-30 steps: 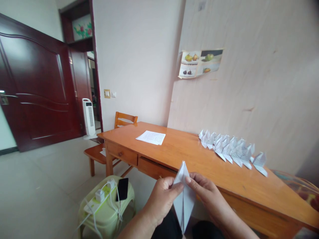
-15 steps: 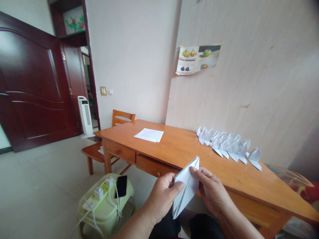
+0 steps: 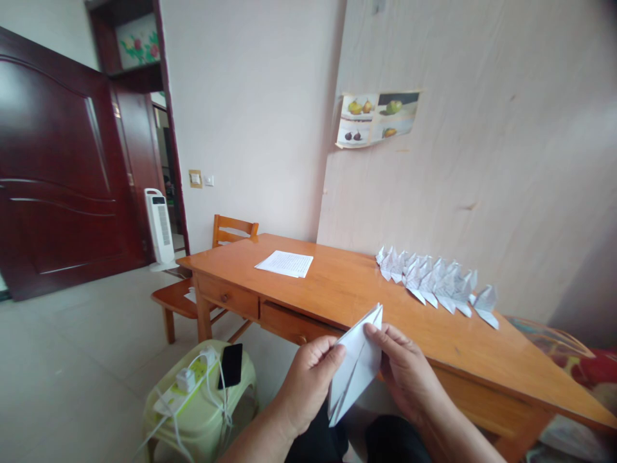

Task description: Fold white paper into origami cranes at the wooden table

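Observation:
A folded sheet of white paper (image 3: pixel 355 370), layered and creased into a pointed kite-like shape, is held up between both hands over my lap. My left hand (image 3: pixel 313 373) pinches its left edge, thumb on the near face. On the right side my right hand (image 3: pixel 402 360) grips it near the top point, thumb pressed on the front and the other fingers behind, partly hidden. Several folded paper figures (image 3: pixel 434 280) stand in rows at the table's far right. A stack of written sheets (image 3: pixel 284 263) lies farther left on the table.
The wooden table (image 3: pixel 337 276) stretches in front of me, its middle drawer (image 3: pixel 284 321) slightly pulled out. A pale green stool (image 3: pixel 197 424) at the lower left bears a power strip (image 3: pixel 180 392), white cables and a black phone (image 3: pixel 231 365). A wooden chair (image 3: pixel 234 225) stands behind the table's left end.
My left thumb has slid slightly up and left toward the paper's edge. Both hands keep their hold. The whole view has shifted a little.

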A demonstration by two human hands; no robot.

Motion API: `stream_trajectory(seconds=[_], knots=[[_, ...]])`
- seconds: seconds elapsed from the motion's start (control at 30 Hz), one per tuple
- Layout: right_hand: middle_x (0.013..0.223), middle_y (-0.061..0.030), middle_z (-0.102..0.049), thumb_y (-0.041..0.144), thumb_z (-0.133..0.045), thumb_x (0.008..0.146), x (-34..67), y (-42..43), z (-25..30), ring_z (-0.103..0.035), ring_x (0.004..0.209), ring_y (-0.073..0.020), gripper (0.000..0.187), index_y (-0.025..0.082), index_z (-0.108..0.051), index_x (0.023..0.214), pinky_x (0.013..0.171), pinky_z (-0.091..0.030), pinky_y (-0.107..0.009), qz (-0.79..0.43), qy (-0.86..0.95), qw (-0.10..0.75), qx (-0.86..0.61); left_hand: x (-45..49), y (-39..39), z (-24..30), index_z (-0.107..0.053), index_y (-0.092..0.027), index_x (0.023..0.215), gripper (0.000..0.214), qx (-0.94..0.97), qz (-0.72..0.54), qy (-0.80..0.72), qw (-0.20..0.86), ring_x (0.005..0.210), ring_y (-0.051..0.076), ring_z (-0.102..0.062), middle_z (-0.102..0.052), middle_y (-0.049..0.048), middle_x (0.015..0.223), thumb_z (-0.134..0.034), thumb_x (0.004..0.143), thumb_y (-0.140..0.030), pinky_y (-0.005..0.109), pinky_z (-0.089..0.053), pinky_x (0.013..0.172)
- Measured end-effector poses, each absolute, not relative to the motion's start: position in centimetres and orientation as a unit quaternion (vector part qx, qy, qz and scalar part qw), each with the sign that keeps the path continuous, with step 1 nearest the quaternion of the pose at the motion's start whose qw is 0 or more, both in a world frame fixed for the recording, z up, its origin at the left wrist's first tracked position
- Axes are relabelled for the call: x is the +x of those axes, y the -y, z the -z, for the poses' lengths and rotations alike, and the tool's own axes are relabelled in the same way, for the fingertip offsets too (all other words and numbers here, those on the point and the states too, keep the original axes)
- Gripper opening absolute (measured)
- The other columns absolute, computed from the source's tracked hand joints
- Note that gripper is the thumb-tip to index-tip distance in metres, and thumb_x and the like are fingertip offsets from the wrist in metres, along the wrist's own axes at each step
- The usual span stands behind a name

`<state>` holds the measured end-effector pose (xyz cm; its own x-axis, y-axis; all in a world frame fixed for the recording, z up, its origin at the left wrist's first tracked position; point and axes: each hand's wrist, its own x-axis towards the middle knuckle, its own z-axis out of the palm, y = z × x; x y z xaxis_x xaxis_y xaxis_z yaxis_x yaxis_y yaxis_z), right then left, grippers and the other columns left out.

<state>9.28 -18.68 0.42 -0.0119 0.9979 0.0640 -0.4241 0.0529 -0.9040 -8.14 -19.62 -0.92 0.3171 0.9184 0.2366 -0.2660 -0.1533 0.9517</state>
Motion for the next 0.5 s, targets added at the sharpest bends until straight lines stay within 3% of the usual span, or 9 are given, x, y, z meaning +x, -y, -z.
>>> stream_trajectory(seconds=[0.17, 0.37, 0.5], knots=[[0.072, -0.0011, -0.065, 0.040, -0.077, 0.084, 9.5, 18.7, -0.7, -0.053, 0.067, -0.0137, 0.024, 0.017, -0.070, 0.079, 0.064, -0.044, -0.025, -0.590, 0.414, 0.617, -0.316, -8.1, 19.8, 0.8, -0.063, -0.016, 0.108, 0.032, 0.567, -0.508, -0.253, 0.597, 0.071, 0.016, -0.059, -0.066, 0.0047, 0.086, -0.064, 0.091, -0.043, 0.028, -0.049, 0.073], [0.085, -0.0023, -0.070, 0.040, -0.076, 0.084, 9.5, 18.9, -0.9, -0.057, 0.075, -0.0163, 0.020, 0.020, -0.073, 0.089, 0.073, -0.047, -0.028, -0.615, 0.416, 0.608, -0.281, -8.4, 20.3, 0.0, -0.067, -0.016, 0.095, 0.024, 0.649, -0.520, -0.319, 0.455, 0.077, 0.019, -0.061, -0.067, 0.0041, 0.080, -0.058, 0.094, -0.039, 0.026, -0.047, 0.072], [0.087, -0.0032, -0.071, 0.044, -0.079, 0.079, 9.6, 19.0, -1.0, -0.059, 0.076, -0.0192, 0.025, 0.023, -0.073, 0.092, 0.076, -0.047, -0.032, -0.625, 0.411, 0.598, -0.287, -8.6, 20.8, -0.7, -0.069, -0.018, 0.096, 0.021, 0.685, -0.515, -0.345, 0.382, 0.079, 0.019, -0.062, -0.069, 0.0034, 0.081, -0.055, 0.096, -0.033, 0.025, -0.045, 0.074]])
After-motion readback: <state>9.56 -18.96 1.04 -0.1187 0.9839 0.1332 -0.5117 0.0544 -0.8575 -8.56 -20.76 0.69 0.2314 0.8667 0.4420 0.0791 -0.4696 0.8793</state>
